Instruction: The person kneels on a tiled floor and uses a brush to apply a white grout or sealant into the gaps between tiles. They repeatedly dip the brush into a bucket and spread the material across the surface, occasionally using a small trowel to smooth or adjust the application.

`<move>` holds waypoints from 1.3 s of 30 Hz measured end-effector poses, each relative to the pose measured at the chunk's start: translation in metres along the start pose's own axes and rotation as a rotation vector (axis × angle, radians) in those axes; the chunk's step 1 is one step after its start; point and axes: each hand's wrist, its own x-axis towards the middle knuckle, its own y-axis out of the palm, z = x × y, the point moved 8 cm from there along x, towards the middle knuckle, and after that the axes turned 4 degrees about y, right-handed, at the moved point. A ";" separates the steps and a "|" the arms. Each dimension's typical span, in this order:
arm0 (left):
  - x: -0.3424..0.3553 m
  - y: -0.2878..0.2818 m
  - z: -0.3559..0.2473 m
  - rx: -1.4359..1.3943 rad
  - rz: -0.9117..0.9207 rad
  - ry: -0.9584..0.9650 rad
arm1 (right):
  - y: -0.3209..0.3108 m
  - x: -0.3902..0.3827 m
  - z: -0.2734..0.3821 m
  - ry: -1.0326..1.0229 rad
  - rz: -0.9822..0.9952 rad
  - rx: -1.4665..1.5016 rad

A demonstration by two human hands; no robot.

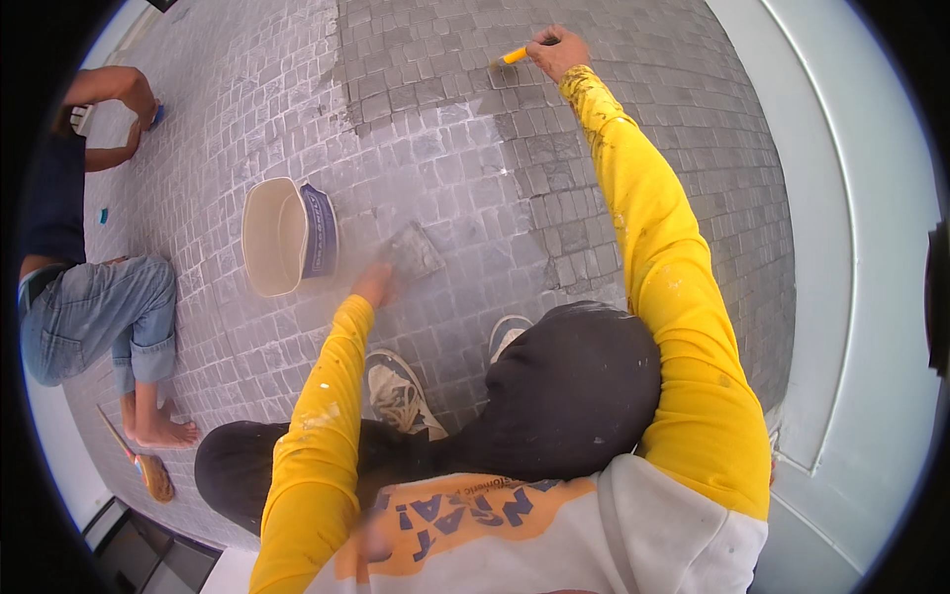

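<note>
Paving fills almost everything I see: small grey stone setts (614,129), with a paler, dusty patch in the middle and darker, cleaner stone beyond it. At the far edge of that pale patch my right hand (556,49) is stretched well forward, fingers wrapped tight around a small tool with an orange handle (514,55), its working end touching the stone right at the border of light and dark. My left hand (374,285) is down close in front of me, fingers curled onto a grey rag or sponge (414,249) pressed flat on the setts; the motion blur hides the exact grip.

I judge the step in hand to be working the joints or surface at the boundary, with wiping behind it. The next stroke, I think, calls for keeping the tool low along the joint while the cloth hand carries my weight.

Just left of the rag, a cream bucket (282,238) lies tipped on its side. Further left, another person (89,297) in jeans crouches barefoot, reaching to the stone, with a brush (148,470) near their feet.
</note>
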 end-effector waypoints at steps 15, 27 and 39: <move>0.011 0.048 -0.154 -0.676 0.017 -0.100 | -0.173 -0.330 -0.070 0.504 0.050 0.323; -0.006 0.020 -0.128 -0.636 -0.141 -0.112 | -0.088 -0.297 -0.059 -0.064 0.337 -0.041; 0.038 0.010 -0.073 -0.201 -0.091 -0.090 | -0.123 -0.104 -0.111 0.285 0.133 0.053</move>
